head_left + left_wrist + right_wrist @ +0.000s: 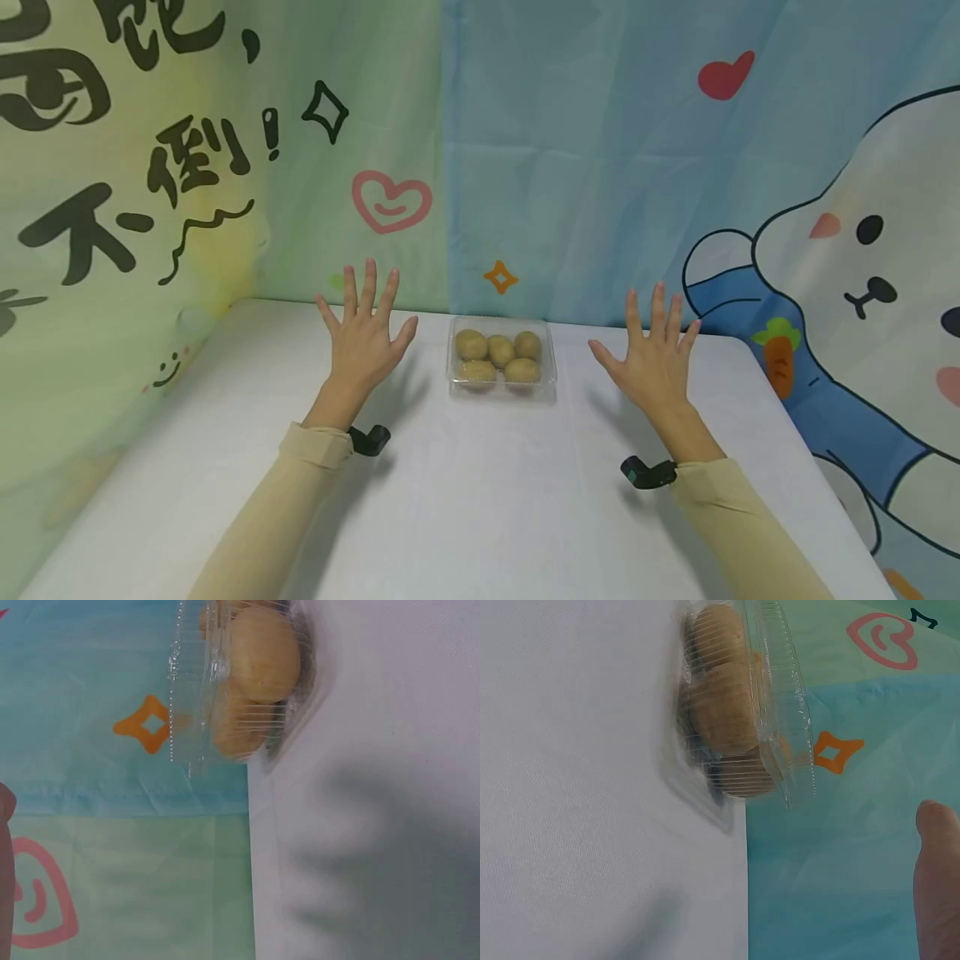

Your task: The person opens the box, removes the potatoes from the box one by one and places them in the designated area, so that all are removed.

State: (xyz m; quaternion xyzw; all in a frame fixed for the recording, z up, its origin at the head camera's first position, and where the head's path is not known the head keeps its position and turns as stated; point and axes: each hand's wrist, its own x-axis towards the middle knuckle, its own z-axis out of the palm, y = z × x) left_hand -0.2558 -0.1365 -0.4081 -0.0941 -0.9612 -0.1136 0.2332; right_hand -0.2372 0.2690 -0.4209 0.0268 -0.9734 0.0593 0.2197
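A clear plastic clamshell box [501, 323] stands at the back middle of the white table. Inside it lie several yellow-brown oval potatoes [501, 351]. To the left of the box, my left hand [363, 346] is held over the table with fingers spread and nothing in it. My right hand [651, 362] is likewise spread and bare, on the box's right. Both stay apart from the box. The left wrist view catches part of the left thumb [6, 877] at its edge; the right thumb [937, 885] shows in the right wrist view.
A printed cloth backdrop [570, 167] hangs right behind the far edge of the white-covered table [502, 500]. It continues along the left and right sides. Each wrist wears a small black camera, such as the one on the right wrist [648, 473].
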